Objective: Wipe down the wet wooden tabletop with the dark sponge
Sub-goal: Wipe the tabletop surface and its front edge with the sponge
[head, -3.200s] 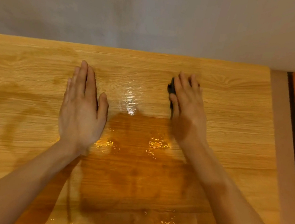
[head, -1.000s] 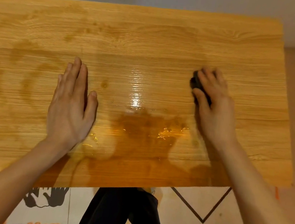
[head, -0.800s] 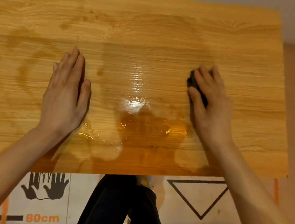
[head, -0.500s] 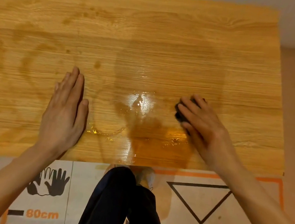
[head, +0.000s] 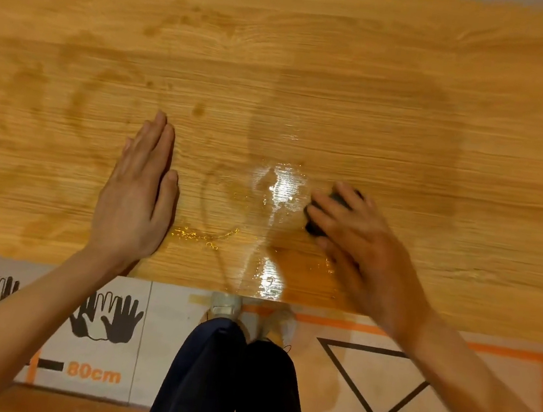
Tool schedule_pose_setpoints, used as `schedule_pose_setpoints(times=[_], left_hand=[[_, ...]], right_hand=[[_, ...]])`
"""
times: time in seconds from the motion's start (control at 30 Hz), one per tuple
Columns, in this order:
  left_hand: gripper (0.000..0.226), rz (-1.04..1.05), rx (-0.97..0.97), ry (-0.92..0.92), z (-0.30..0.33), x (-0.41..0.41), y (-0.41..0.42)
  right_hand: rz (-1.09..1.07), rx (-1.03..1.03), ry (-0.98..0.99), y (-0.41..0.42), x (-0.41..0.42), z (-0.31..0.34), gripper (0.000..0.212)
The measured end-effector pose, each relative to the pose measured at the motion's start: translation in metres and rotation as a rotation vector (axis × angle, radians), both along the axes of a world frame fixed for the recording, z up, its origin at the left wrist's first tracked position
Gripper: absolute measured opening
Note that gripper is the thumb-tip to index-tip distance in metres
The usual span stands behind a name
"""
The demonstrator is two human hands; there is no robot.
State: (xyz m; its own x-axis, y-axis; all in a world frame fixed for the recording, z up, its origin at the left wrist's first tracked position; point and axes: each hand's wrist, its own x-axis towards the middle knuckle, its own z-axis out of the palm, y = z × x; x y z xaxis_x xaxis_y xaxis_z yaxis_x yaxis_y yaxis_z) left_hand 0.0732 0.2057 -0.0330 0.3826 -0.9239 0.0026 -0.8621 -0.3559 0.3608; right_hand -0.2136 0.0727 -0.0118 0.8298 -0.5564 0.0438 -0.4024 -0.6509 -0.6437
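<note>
The wooden tabletop fills the upper part of the view, with damp swirl marks across it and a shiny puddle near the front middle. My right hand grips the dark sponge and presses it on the wood just right of the puddle; most of the sponge is hidden under my fingers. My left hand lies flat on the table left of the wet patch, fingers straight and together.
The table's front edge runs just below my hands and its right edge lies near the frame's right side. Below it are my dark trouser legs and a floor mat printed with hand shapes, "80cm" and a triangle.
My right hand has drawn the sponge from the far right of the table toward me and left, to the puddle's edge. My left hand stays flat on the wood. The view tilted downward.
</note>
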Motion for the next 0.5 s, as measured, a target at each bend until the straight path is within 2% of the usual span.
schedule_pose_setpoints(times=[0.07,0.13,0.2,0.23,0.33,0.4,0.5], left_hand=[[0.057,0.002,0.001,0.004,0.001,0.000,0.000],[0.057,0.005,0.003,0.009,0.002,0.000,0.000],[0.057,0.007,0.006,0.015,0.002,0.000,0.000],[0.057,0.008,0.005,0.019,0.003,-0.001,0.000],[0.057,0.013,-0.004,0.028,0.003,-0.001,0.001],[0.057,0.016,-0.009,0.034,0.002,-0.001,0.000],[0.056,0.015,-0.019,0.035,0.002,-0.001,-0.001]], right_hand=[[-0.054,-0.020,-0.001,-0.033,0.025,0.001,0.037],[-0.243,0.011,-0.026,-0.066,0.061,0.001,0.036],[-0.396,0.032,-0.048,-0.077,0.087,0.002,0.035],[-0.406,0.024,-0.040,-0.069,0.091,0.002,0.034],[-0.209,-0.033,-0.030,-0.009,0.070,0.003,0.029],[-0.072,0.023,-0.034,0.031,0.044,0.005,0.034],[0.055,0.023,-0.029,0.020,0.042,0.004,0.037]])
